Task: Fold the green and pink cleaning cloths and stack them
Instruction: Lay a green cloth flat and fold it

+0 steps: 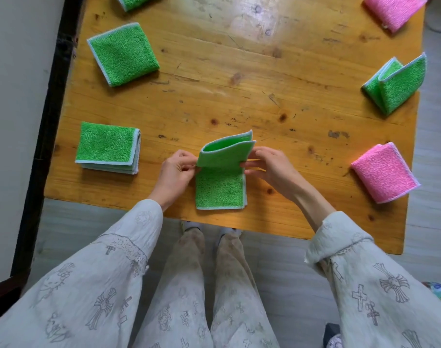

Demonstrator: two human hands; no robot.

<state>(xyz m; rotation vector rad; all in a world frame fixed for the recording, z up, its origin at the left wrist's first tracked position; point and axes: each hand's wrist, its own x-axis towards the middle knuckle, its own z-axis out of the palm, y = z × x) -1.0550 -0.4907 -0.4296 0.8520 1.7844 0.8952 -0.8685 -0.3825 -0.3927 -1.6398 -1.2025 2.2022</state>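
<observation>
A green cleaning cloth (pixel 219 189) lies near the table's front edge, its far half lifted and curling back over the near half. My left hand (pixel 175 172) pinches its left edge and my right hand (pixel 272 167) pinches its right edge at the fold line. Folded green cloths lie at the left (pixel 106 148), the upper left (pixel 123 54) and the far top edge (pixel 133 1). At the right, another green cloth (pixel 397 84) sits loosely folded with a flap standing up. Folded pink cloths lie at the right (pixel 385 173) and the top right corner (pixel 395 10).
The wooden table (pixel 239 84) has bare room in its middle. A dark frame (pixel 41 146) and a white wall run along the left side. My legs and feet show below the table's front edge, on a grey floor.
</observation>
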